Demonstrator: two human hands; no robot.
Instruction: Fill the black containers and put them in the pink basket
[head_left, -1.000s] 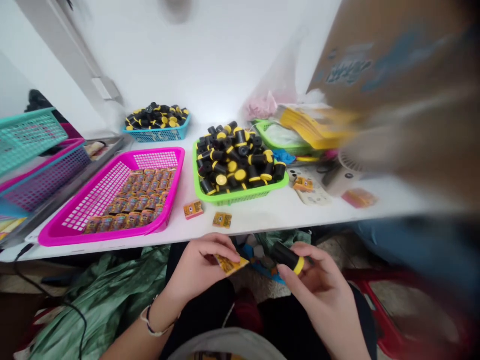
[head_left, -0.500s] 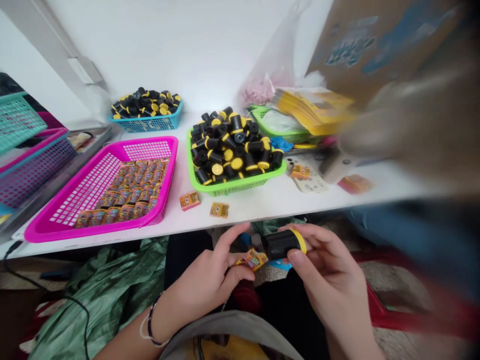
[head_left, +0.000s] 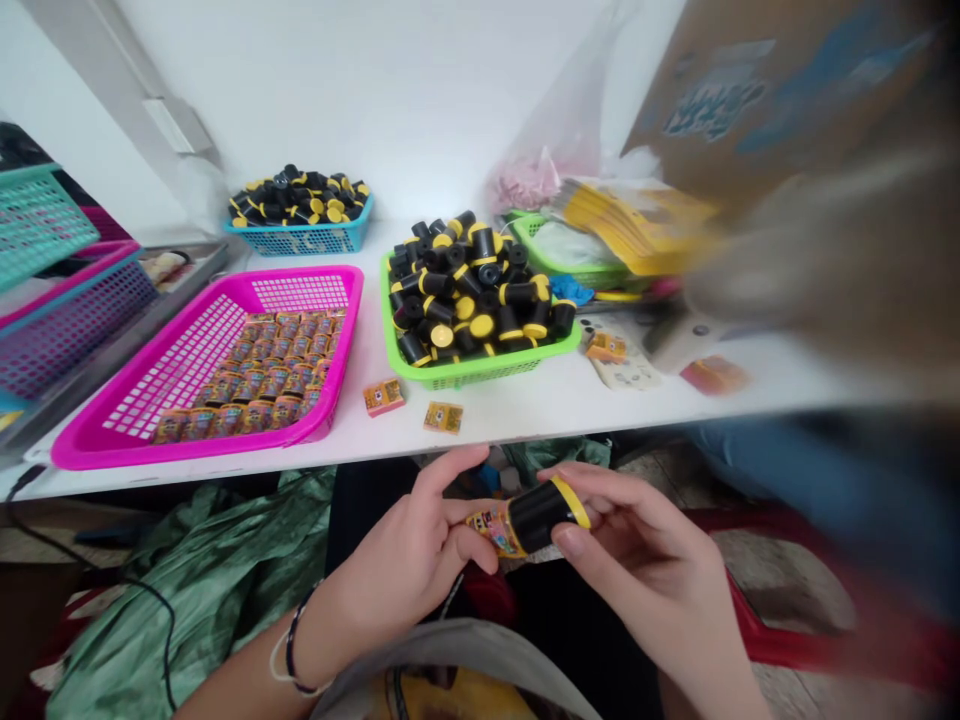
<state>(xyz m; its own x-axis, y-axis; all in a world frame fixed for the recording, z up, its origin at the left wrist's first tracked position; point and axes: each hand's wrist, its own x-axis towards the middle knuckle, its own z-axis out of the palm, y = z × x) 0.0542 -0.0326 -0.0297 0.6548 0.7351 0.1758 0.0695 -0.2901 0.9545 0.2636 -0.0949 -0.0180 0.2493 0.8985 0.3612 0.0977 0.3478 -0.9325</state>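
Observation:
My right hand (head_left: 637,560) grips a small black canister (head_left: 537,514) by its yellow end, thumb below and fingers above. Between the thumb and fingers of my left hand (head_left: 420,540) is a colourful printed sleeve (head_left: 496,530), yellow and orange. The canister's black end meets the sleeve's edge; whether it has entered the sleeve I cannot tell. My left index finger stretches out above the sleeve. Both hands are over my lap, just below the table edge. On the table in front lie a stack of flat printed sleeves (head_left: 384,397) and a thinner flat piece (head_left: 443,417).
A green basket (head_left: 487,372) heaped with black-and-yellow canisters stands ahead, and a blue basket (head_left: 300,240) of them farther back. The pink basket (head_left: 94,450) at left contains rows of sleeved canisters. Yellow printed packaging (head_left: 637,225) lies at right, near a blurred person (head_left: 825,260).
My right hand has brought the canister left and slightly down, up against the printed sleeve. The gap between them has closed. The view has shifted slightly.

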